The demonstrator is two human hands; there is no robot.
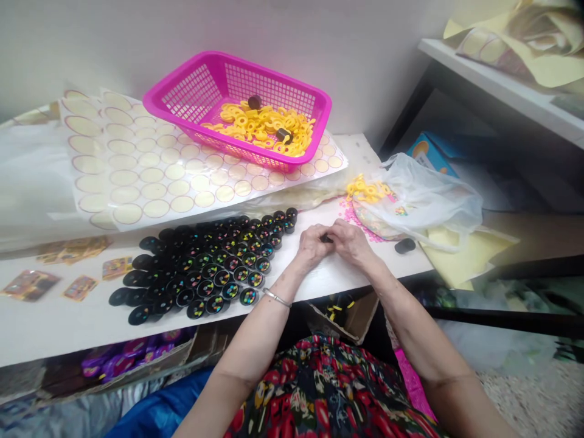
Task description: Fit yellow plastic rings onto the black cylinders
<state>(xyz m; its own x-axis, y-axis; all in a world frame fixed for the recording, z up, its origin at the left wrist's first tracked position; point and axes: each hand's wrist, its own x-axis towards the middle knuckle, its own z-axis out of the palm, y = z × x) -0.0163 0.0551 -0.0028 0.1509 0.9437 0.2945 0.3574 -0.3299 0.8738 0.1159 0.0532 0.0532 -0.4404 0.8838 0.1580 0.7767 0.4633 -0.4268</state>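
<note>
My left hand (311, 244) and my right hand (350, 241) meet over the white table (68, 319), fingers curled together round a small black cap (326, 238) that barely shows between them. Just left of my hands lie rows of several black round caps (207, 271) with coloured beads inside. A silver bangle (277, 297) sits on my left wrist.
A pink basket (201, 91) of yellow rings (262, 126) stands at the back on sheets of round stickers (137, 170). To the right lie a clear plastic bag (424, 194), more yellow rings (367, 190), pink bits and one loose black cap (404, 245). Small printed cards (77, 286) lie at left.
</note>
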